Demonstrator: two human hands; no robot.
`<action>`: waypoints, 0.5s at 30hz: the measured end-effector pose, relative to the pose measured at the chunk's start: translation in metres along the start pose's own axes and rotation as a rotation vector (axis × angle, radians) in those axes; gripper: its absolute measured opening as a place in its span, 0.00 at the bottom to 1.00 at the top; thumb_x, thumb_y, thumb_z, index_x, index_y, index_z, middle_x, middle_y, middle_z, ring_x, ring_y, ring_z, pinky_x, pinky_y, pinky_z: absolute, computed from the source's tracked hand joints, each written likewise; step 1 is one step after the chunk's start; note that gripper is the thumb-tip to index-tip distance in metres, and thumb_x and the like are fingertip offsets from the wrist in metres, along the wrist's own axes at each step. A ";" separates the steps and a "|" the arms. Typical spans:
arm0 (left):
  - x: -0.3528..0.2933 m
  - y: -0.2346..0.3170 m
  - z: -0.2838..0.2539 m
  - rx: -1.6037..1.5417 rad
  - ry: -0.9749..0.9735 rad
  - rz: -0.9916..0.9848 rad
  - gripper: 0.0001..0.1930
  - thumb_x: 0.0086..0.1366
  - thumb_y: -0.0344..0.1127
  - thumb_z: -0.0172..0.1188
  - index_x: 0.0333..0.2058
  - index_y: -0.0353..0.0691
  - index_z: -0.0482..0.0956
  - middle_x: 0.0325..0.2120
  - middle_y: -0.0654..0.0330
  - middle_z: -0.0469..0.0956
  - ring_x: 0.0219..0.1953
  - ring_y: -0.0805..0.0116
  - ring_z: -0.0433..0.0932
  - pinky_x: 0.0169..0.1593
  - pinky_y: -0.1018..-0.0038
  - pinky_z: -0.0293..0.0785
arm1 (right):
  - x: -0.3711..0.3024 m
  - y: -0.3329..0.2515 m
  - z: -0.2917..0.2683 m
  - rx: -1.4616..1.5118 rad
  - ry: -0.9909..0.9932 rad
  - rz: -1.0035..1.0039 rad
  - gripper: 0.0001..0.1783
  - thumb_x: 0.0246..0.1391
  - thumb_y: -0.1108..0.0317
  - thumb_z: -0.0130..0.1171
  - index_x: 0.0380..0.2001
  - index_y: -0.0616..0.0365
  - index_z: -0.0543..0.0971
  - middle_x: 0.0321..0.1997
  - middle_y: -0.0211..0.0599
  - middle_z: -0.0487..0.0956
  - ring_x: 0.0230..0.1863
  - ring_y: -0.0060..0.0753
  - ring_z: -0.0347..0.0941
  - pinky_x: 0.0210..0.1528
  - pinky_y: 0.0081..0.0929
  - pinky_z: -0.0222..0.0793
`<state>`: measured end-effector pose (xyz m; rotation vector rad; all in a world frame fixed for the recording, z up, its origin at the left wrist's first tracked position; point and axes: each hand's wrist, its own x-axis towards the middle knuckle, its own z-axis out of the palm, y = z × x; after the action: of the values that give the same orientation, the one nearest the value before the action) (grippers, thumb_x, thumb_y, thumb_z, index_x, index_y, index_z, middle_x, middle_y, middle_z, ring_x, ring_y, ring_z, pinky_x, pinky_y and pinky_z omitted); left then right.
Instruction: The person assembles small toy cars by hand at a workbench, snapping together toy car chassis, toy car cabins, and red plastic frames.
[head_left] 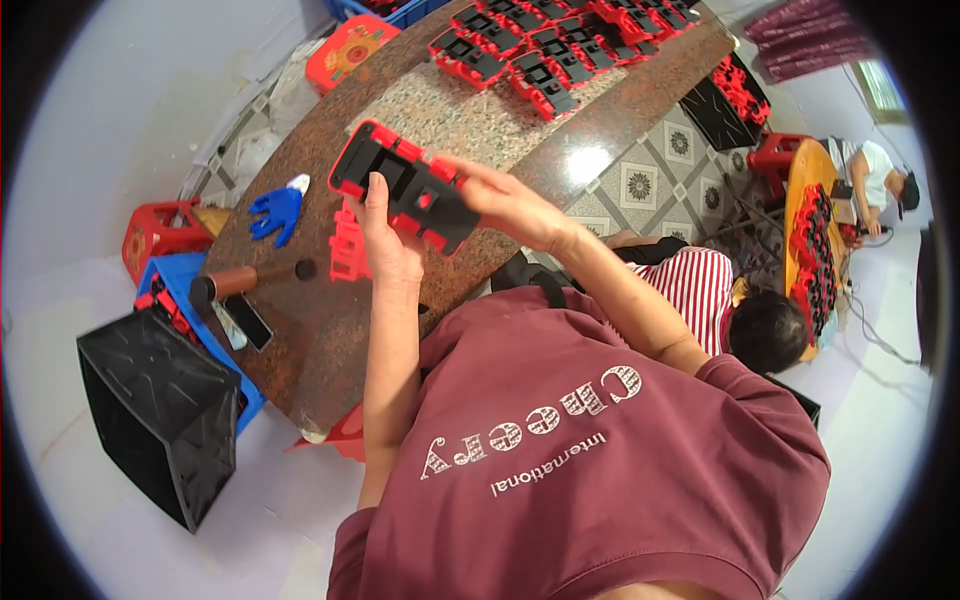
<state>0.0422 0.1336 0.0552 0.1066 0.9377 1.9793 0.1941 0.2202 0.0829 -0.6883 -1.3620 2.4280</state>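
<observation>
A flat, rectangular red-and-black plastic part [412, 188] is held over the table in front of me. My left hand [388, 232] is closed on its near left side, the thumb lying across the black face. At the part's right end my right hand [512, 205] is also closed on it, its fingers over the edge and partly hidden. Beside and below my left hand, a loose red plastic piece [348, 245] rests on the tabletop. Many similar red-and-black parts [545, 55] lie in rows at the table's far end.
The stone table [320, 330] holds a blue glove [273, 215], a brown cylindrical object [232, 283] and a phone [248, 322]. A black crate [160, 400] leans by a blue bin [252, 398] at left. Right, a person in stripes [690, 290] is close; another person [870, 185] works at a wooden table [802, 180].
</observation>
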 end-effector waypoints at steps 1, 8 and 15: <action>0.003 -0.006 0.003 0.090 0.017 0.038 0.20 0.68 0.41 0.54 0.56 0.44 0.67 0.47 0.59 0.75 0.47 0.66 0.77 0.49 0.64 0.78 | 0.001 0.005 0.000 -0.123 0.062 -0.056 0.44 0.55 0.45 0.63 0.67 0.58 0.62 0.63 0.39 0.70 0.63 0.32 0.65 0.64 0.37 0.62; 0.023 -0.057 -0.010 0.037 0.082 -0.205 0.27 0.69 0.57 0.46 0.56 0.42 0.69 0.46 0.57 0.77 0.45 0.61 0.79 0.47 0.61 0.78 | 0.002 0.022 -0.039 -0.190 0.201 -0.133 0.48 0.55 0.53 0.65 0.70 0.58 0.53 0.70 0.53 0.60 0.70 0.40 0.57 0.70 0.36 0.52; 0.082 -0.112 0.046 0.336 -0.035 -0.186 0.28 0.71 0.52 0.48 0.64 0.48 0.55 0.54 0.60 0.70 0.53 0.65 0.74 0.52 0.65 0.76 | -0.005 0.021 -0.087 -0.202 0.647 -0.176 0.33 0.55 0.60 0.63 0.61 0.62 0.67 0.49 0.39 0.79 0.50 0.24 0.74 0.54 0.28 0.69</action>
<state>0.0923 0.2558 -0.0079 0.2333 1.2060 1.6332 0.2440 0.2707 0.0277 -1.2109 -1.3158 1.7150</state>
